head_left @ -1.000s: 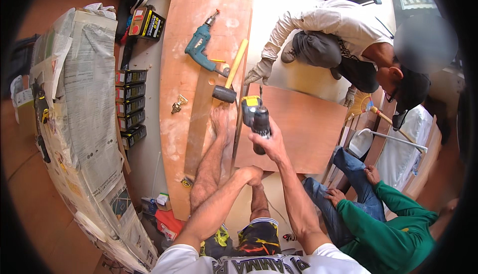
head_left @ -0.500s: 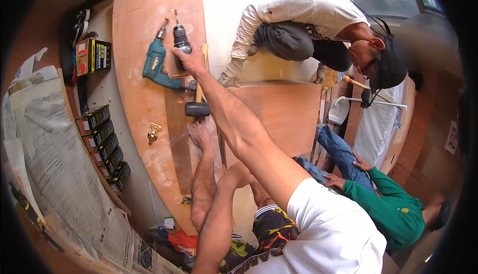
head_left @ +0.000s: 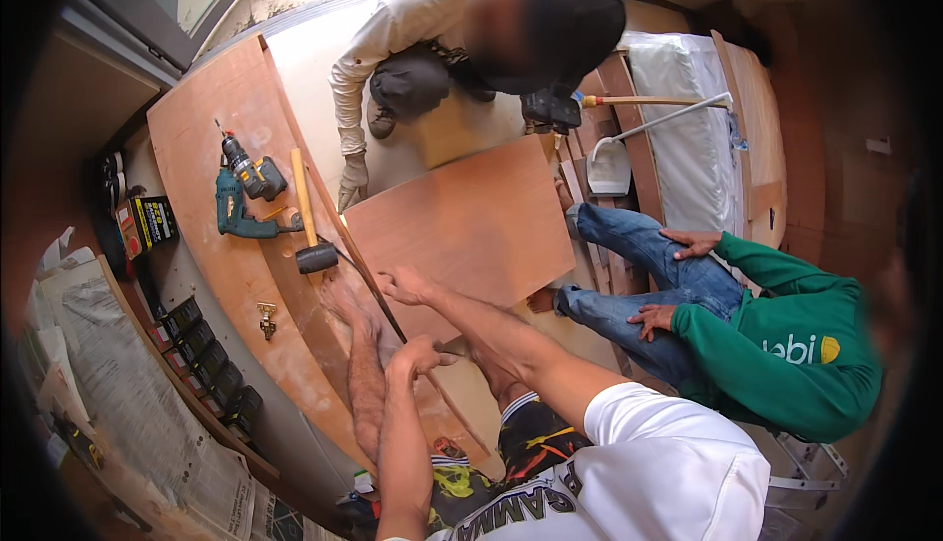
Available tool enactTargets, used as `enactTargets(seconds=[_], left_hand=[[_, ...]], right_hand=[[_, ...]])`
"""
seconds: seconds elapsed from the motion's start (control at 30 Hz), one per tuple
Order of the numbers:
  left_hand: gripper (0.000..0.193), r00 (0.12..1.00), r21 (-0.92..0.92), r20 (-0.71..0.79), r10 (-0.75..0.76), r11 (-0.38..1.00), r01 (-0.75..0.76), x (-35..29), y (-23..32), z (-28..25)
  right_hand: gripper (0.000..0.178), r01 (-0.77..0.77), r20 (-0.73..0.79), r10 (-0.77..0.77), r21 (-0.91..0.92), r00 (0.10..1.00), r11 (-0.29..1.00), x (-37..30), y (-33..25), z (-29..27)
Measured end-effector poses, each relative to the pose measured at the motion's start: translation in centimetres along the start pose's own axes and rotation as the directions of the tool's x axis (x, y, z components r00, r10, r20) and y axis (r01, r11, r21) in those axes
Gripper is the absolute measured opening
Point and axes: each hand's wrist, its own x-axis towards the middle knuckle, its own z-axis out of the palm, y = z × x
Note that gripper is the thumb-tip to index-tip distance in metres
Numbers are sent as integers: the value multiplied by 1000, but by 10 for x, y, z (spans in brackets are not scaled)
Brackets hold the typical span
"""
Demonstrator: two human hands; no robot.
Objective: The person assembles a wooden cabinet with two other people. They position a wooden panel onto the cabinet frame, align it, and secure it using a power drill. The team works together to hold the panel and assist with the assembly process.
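A thin plywood panel (head_left: 471, 227) lies in front of me, its left edge against a long board (head_left: 221, 99). My right hand (head_left: 405, 287) is over the panel's left edge, fingers apart, the index stretched out and nothing in its grasp. Just nearer to me, my left hand (head_left: 422, 354) is by the panel's near corner, fingers loosely extended; whether they touch the edge is unclear. On the long board lie a black-headed mallet (head_left: 314, 256) with a wooden handle, a teal corded drill (head_left: 232, 209), a black cordless drill (head_left: 257, 175) and a brass-coloured metal fitting (head_left: 266, 320).
A co-worker's gloved hand (head_left: 354, 182) is by the panel's far left corner. To the right sits a person in a green sweater (head_left: 786, 335). A white dustpan (head_left: 609, 168) stands beyond them. Several small boxes (head_left: 201, 354) line the left, beside newspaper-covered boards (head_left: 147, 384).
My right hand has let go of the cordless drill, now lying beside the teal one, and come back to the panel's edge. My view has turned, and the co-worker leans further over the panel.
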Motion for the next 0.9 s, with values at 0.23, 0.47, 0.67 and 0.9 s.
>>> enactTargets(seconds=[0.23,0.47,0.67,0.9], left_hand=[[52,892,305,-434,126,952,14,6,0,90],[37,561,178,-772,298,949,-258,-121,59,166],[33,-83,7,-996,-22,944,-330,-170,-16,227],[39,816,-802,-446,-368,569,-181,-182,-150,299]], right_hand=[[47,-544,-44,542,-105,839,833,-348,245,18],[41,-717,-126,712,7,691,697,-535,323,41],[39,-408,-260,490,313,832,858,-522,289,32],[36,-322,-239,515,551,823,770,-549,265,5]])
